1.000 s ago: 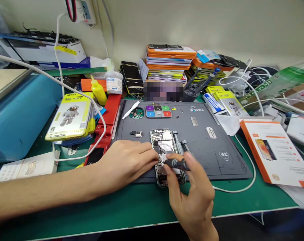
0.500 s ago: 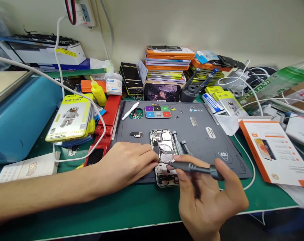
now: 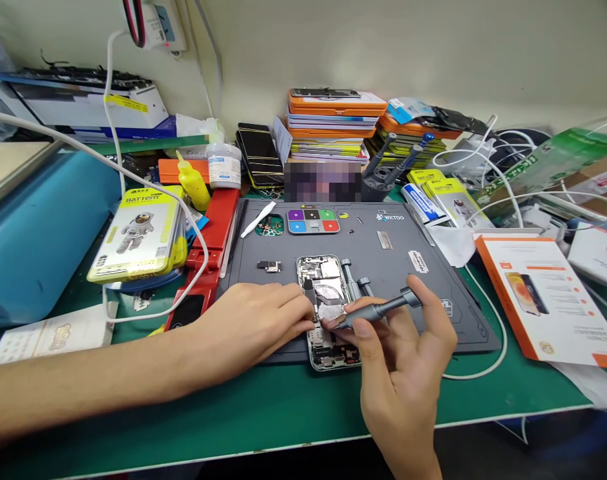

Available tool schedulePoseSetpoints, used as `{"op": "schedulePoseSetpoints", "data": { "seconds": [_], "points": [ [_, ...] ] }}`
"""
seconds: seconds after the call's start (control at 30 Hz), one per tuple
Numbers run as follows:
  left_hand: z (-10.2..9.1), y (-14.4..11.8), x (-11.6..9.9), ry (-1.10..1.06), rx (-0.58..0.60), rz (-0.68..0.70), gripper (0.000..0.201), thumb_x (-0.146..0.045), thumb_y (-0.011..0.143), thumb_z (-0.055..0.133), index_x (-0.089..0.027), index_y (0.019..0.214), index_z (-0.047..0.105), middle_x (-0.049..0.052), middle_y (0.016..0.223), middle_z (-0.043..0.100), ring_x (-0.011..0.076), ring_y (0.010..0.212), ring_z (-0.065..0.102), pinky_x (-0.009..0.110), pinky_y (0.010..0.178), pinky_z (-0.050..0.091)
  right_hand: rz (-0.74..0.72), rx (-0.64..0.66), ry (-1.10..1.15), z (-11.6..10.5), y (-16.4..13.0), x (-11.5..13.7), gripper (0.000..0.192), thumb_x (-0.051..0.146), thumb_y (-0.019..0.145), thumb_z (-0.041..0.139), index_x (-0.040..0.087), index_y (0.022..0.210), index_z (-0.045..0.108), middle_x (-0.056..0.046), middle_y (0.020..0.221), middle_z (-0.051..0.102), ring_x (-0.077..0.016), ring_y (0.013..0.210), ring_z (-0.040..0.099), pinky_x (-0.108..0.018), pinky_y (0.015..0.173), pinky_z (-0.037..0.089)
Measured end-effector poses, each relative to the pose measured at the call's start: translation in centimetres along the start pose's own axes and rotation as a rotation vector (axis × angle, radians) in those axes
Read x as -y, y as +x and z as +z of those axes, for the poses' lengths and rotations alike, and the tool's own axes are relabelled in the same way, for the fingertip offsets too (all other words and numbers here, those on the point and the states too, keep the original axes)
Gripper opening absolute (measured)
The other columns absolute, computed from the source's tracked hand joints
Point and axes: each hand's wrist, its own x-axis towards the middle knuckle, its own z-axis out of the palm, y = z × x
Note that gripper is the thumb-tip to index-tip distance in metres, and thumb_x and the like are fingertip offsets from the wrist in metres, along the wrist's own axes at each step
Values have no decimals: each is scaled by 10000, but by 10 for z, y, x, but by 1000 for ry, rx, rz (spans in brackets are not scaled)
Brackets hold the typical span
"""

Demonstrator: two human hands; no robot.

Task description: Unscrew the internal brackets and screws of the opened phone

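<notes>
Two hands work over an opened phone (image 3: 323, 307) that lies face down on a dark grey mat (image 3: 408, 293) on the green desk (image 3: 233, 413), seen from the head camera. Left hand (image 3: 248, 327) rests flat beside the phone, fingertips touching its left edge, gripping nothing. Right hand (image 3: 398, 360) is closed around a grey screwdriver (image 3: 378, 310), its tip down on the phone's middle. Two more grey drivers (image 3: 356, 287) lie just beside the phone. On the mat's far edge, a small tray (image 3: 313, 221) has six coloured compartments; their contents are too small to tell. The mat reads "WKTOO". A yellow pack (image 3: 138, 233) at left reads "BATTERY". A yellow bottle (image 3: 192, 181) and a white jar (image 3: 223, 165) stand behind.
</notes>
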Motion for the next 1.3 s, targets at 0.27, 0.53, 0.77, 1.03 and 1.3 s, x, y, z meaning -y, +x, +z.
{"op": "schedulePoseSetpoints", "data": {
  "seconds": [0.27, 0.53, 0.77, 1.03, 1.3],
  "points": [
    [-1, 0, 2, -78, -5, 35, 394, -342, 1196, 400, -194, 1029, 724, 2, 948, 739, 163, 757, 707, 304, 618, 466, 3, 71, 72, -1, -2, 4, 687, 104, 1051, 594, 308, 1647, 320, -60, 1106, 737, -167, 855, 795, -309, 756, 733],
    [1, 2, 4, -88, 27, 56, 301, -329, 1167, 497, -194, 1060, 743, -3, 931, 729, 171, 756, 696, 316, 600, 416, 24, -47, 100, -1, 0, 5, 664, 124, 1026, 652, 332, 1604, 401, -39, 1069, 761, -153, 813, 788, -294, 741, 727],
    [2, 7, 7, -224, 82, -76, 127, -302, 1107, 644, -202, 1057, 704, -11, 1013, 750, 153, 815, 695, 267, 600, 366, 3, -112, 141, -1, -1, 5, 659, 108, 1013, 672, 339, 1584, 439, -39, 1076, 771, -147, 904, 771, -264, 749, 707],
    [2, 10, 3, -280, 113, -100, 92, -258, 1066, 665, -190, 1005, 673, -24, 959, 743, 130, 746, 666, 257, 613, 398, 15, -114, 147, -1, -1, 8, 617, 139, 1040, 647, 372, 1578, 455, -13, 1049, 775, -106, 911, 730, -214, 817, 650],
    [-28, 14, 26, -194, 165, -246, 60, -214, 1013, 720, -215, 953, 712, -64, 866, 764, 123, 685, 677, 228, 620, 432, 59, -164, 200, -3, -3, 6, 590, 175, 1038, 656, 339, 1570, 461, -62, 1064, 758, -171, 914, 760, -278, 726, 695]
  ]
}}
